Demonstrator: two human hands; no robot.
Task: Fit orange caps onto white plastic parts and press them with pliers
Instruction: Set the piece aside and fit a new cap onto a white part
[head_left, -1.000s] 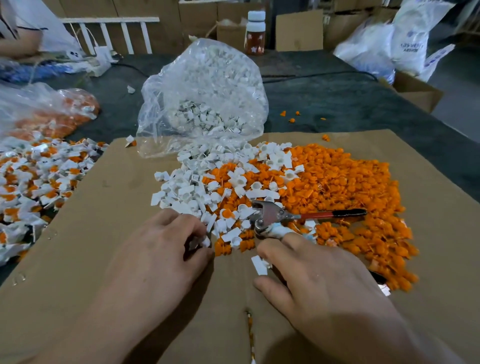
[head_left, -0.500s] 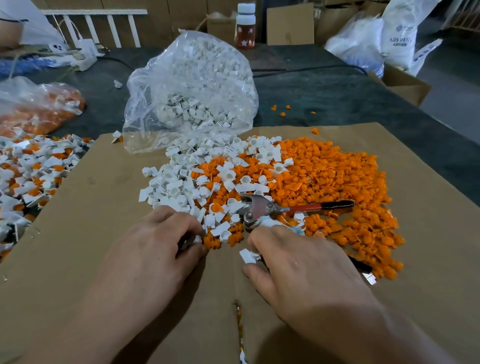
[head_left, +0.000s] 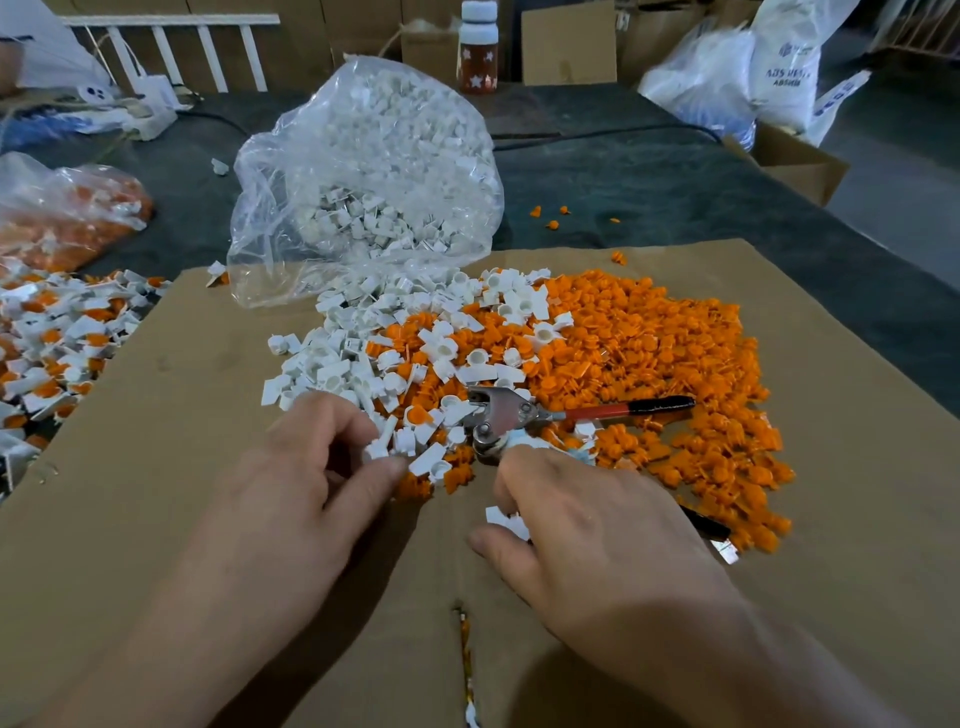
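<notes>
A heap of white plastic parts (head_left: 363, 358) merges into a wide heap of orange caps (head_left: 649, 353) on the brown cardboard sheet (head_left: 156, 467). My left hand (head_left: 306, 493) sits at the near edge of the white heap and pinches one white part (head_left: 376, 448) between thumb and fingertips. My right hand (head_left: 597, 535) lies over the pliers (head_left: 501, 415), its fingers curled round the lower handle, whose black tip (head_left: 706, 527) pokes out to the right. The red upper handle (head_left: 623, 410) rests on the orange caps. A loose white part (head_left: 506, 519) shows by my right thumb.
A clear bag of white parts (head_left: 363, 171) stands behind the heaps. Assembled white-and-orange pieces (head_left: 57, 343) pile up at the left, with a bag of orange caps (head_left: 67, 213) beyond. A bottle (head_left: 478, 47), cardboard boxes (head_left: 795, 166) and white sacks (head_left: 727, 78) line the far side.
My left fingers have spread a little, and the white part now shows between thumb and fingertips. My right hand and the pliers stay in the same spot.
</notes>
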